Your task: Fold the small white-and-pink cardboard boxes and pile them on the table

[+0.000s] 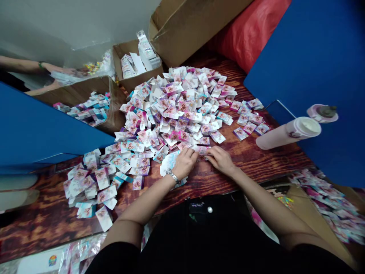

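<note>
Fingertips of the left hand (185, 164) and the right hand (221, 159) are bunched and appear to pinch one small pink-and-white printed cardboard box (202, 150), a hand at either end; how hard they press cannot be told. It sits between the hands at the near edge of a loose heap of small white, pink and blue printed cardboard boxes (182, 104), many with their ends open.

Thin card like this could crease or buckle if the two hands push unevenly. Because the heap comes right up to the fingers, a nudge could send boxes sliding between the hands. Flat light-blue-and-white card pieces (167, 163) lie partly under the left hand, where dragging could scatter them. Off to the right, a tall pale-pink bottle (281, 135), its lid (315, 113) apparently flipped open, could spill onto the nearby cluster of small purple-and-white printed boxes (249, 128) if the right hand swings wide.

Lengthwise, the held box seems to run left to right, from one hand to the other, roughly along the near edge of the dark red-brown wood-patterned table (211, 183). One end points toward each hand; fingers cover both, so whether either is closed is unclear.
</note>
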### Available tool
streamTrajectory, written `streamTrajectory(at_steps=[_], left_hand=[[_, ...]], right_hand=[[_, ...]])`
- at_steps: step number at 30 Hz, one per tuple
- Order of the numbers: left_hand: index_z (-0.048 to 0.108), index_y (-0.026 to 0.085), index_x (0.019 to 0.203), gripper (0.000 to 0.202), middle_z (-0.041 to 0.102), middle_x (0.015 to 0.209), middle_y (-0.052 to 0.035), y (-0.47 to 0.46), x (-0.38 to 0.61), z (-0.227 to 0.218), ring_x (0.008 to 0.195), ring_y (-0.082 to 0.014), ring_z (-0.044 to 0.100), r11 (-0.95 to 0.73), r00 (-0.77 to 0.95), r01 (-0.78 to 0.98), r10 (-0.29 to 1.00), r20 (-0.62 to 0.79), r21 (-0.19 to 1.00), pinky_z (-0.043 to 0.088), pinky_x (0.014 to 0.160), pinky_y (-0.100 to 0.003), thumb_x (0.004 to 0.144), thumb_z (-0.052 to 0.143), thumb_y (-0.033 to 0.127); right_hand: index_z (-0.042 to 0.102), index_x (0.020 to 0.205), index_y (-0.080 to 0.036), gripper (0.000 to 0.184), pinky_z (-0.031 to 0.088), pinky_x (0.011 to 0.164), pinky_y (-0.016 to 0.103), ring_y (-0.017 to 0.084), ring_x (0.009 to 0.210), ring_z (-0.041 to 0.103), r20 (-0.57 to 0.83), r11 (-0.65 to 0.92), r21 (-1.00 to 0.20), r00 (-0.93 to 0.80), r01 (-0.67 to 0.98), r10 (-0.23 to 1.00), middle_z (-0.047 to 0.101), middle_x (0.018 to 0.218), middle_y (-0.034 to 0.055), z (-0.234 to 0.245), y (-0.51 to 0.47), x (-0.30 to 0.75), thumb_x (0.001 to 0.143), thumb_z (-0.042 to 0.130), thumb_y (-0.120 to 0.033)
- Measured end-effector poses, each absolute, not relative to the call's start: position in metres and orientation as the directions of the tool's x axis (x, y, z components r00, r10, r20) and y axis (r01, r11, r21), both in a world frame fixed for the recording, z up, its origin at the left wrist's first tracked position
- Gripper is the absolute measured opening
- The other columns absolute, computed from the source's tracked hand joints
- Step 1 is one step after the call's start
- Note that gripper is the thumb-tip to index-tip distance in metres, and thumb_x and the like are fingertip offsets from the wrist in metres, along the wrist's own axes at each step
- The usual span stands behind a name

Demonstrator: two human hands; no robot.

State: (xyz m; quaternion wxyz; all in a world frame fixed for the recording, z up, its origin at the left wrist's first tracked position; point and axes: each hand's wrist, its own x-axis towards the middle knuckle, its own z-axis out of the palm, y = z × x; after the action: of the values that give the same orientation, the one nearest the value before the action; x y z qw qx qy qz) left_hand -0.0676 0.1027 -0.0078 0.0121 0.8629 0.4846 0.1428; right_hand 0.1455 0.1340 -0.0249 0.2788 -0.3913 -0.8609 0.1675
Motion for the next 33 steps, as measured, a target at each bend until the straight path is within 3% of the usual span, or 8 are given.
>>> streamTrajectory(at_steps=[5, 8, 10, 13, 17, 22, 29, 33], left_hand=[[0.066, 0.017, 0.088, 0.025, 0.061, 0.08, -0.0068, 0.108, -0.067, -0.001, 0.083, -0.0206, 0.056, -0.467, 0.425, 0.868, 0.875, 0.233, 0.168, 0.049, 0.079, -0.033, 0.097, 0.046, 0.029], [0.065, 0.015, 0.104, 0.03, 0.065, 0.086, -0.0087, 0.111, -0.067, 0.005, 0.087, -0.0219, 0.058, -0.473, 0.425, 0.863, 0.87, 0.248, 0.178, 0.049, 0.08, -0.034, 0.099, 0.043, 0.034], [0.056, 0.012, 0.124, 0.043, 0.065, 0.111, -0.0138, 0.111, -0.065, 0.011, 0.105, -0.0262, 0.056, -0.528, 0.476, 0.832, 0.837, 0.269, 0.169, 0.047, 0.091, -0.039, 0.096, 0.047, 0.043], [0.04, 0.01, 0.141, 0.062, 0.048, 0.14, -0.0186, 0.109, -0.061, 0.019, 0.128, -0.0344, 0.043, -0.607, 0.572, 0.786, 0.786, 0.234, 0.119, 0.037, 0.105, -0.05, 0.092, 0.053, 0.046], [0.04, 0.007, 0.139, 0.048, 0.053, 0.134, -0.0194, 0.109, -0.057, 0.023, 0.125, -0.0319, 0.047, -0.574, 0.546, 0.807, 0.814, 0.196, 0.136, 0.038, 0.105, -0.049, 0.095, 0.046, 0.024], [0.042, 0.008, 0.135, 0.05, 0.057, 0.125, -0.0178, 0.111, -0.061, 0.027, 0.112, -0.0274, 0.055, -0.568, 0.523, 0.776, 0.823, 0.222, 0.273, 0.047, 0.096, -0.041, 0.09, 0.053, 0.027], [0.05, 0.011, 0.125, 0.038, 0.063, 0.109, -0.0142, 0.11, -0.055, 0.035, 0.101, -0.0267, 0.06, -0.559, 0.502, 0.784, 0.827, 0.254, 0.271, 0.051, 0.087, -0.039, 0.091, 0.054, 0.027], [0.048, 0.014, 0.127, 0.041, 0.065, 0.111, -0.0126, 0.111, -0.056, 0.031, 0.1, -0.0249, 0.064, -0.489, 0.392, 0.774, 0.869, 0.303, 0.402, 0.052, 0.087, -0.037, 0.09, 0.055, 0.029]], right_hand=[[0.061, 0.097, -0.018, 0.016, 0.048, 0.078, 0.031, 0.02, 0.084, 0.062, 0.315, 0.621, -0.579, -0.557, 0.528, 0.768, 0.066, 0.09, 0.0071, -0.02, 0.138, 0.149, 0.096, 0.05, -0.03], [0.063, 0.098, -0.019, 0.019, 0.048, 0.082, 0.032, 0.021, 0.088, 0.064, 0.284, 0.581, -0.604, -0.534, 0.545, 0.796, 0.069, 0.095, 0.0079, -0.011, 0.142, 0.149, 0.097, 0.048, -0.031], [0.064, 0.098, -0.019, 0.021, 0.048, 0.082, 0.032, 0.021, 0.088, 0.065, 0.258, 0.541, -0.633, -0.508, 0.554, 0.822, 0.069, 0.097, 0.0076, -0.001, 0.145, 0.148, 0.097, 0.047, -0.03], [0.065, 0.097, -0.019, 0.021, 0.047, 0.076, 0.029, 0.019, 0.081, 0.065, 0.203, 0.472, -0.688, -0.478, 0.551, 0.854, 0.07, 0.094, 0.0054, 0.015, 0.149, 0.145, 0.095, 0.048, -0.031], [0.068, 0.1, -0.02, 0.022, 0.045, 0.069, 0.026, 0.015, 0.072, 0.062, 0.113, 0.351, -0.79, -0.443, 0.503, 0.889, 0.07, 0.089, 0.0018, 0.027, 0.149, 0.144, 0.092, 0.052, -0.033], [0.06, 0.123, -0.022, 0.039, 0.043, 0.061, 0.023, 0.013, 0.067, 0.057, -0.034, 0.199, -0.899, -0.515, 0.39, 0.856, 0.067, 0.088, -0.0015, 0.026, 0.148, 0.15, 0.085, 0.056, -0.026], [0.061, 0.094, -0.02, 0.015, 0.039, 0.057, 0.023, 0.011, 0.06, 0.052, 0.034, 0.274, -0.809, -0.425, 0.52, 0.905, 0.061, 0.074, -0.0041, 0.035, 0.148, 0.141, 0.079, 0.064, -0.024], [0.058, 0.107, -0.02, 0.024, 0.048, 0.062, 0.025, 0.014, 0.07, 0.06, 0.248, 0.358, -0.824, -0.288, 0.439, 0.925, 0.065, 0.088, 0.0009, 0.039, 0.139, 0.134, 0.086, 0.063, -0.03]])
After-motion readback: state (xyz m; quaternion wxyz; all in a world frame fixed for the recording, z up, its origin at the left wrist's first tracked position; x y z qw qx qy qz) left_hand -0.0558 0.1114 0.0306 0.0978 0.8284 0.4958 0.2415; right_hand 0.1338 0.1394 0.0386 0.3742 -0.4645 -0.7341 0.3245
